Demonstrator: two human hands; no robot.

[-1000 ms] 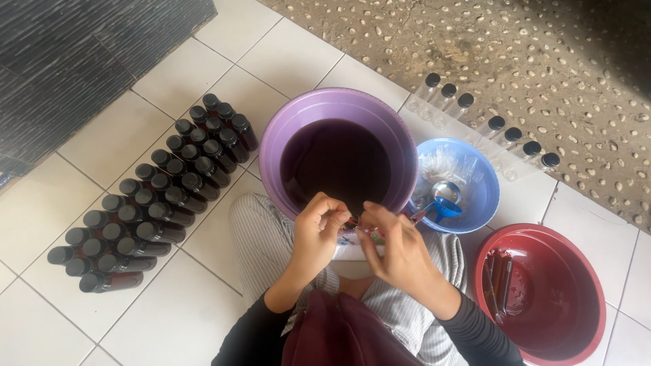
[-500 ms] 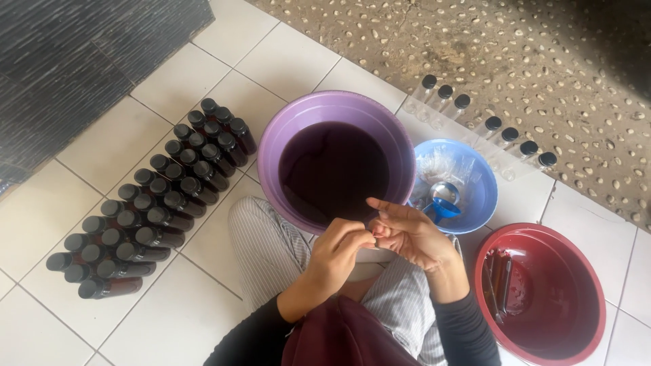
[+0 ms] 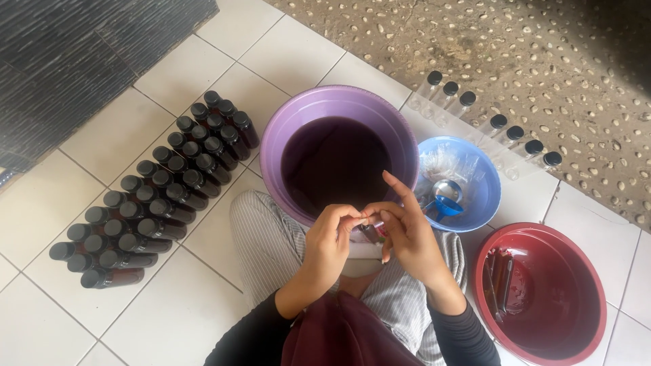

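While both hands meet over the lap, the left hand [image 3: 330, 238] and the right hand [image 3: 405, 234] pinch something small and pale [image 3: 367, 220] between their fingertips, just at the near rim of the purple basin [image 3: 271, 142]; what the small thing is cannot be told, and a bottle [image 3: 369, 234] seems to stand beneath the hands, mostly hidden. The left hand is curled closed around the pinch; the right has thumb and forefinger pressed together with the other fingers spread.

The basin is full of dark liquid and sits right against the knees, so a bump of a knee or elbow could slop it onto the white tiled floor [image 3: 203, 74]. The small piece could also slip from the fingertips and drop into the liquid.

To the left lie rows of dark filled bottles with black caps [image 3: 156, 190], packed side by side on their sides. Behind the blue bowl [image 3: 489, 196], which holds a blue funnel [image 3: 444, 205] and clear plastic, a line of clear empty bottles with black caps [image 3: 498, 129] lies along the tile edge. To the right a red basin [image 3: 590, 298] holds a few thin items. No labels show.
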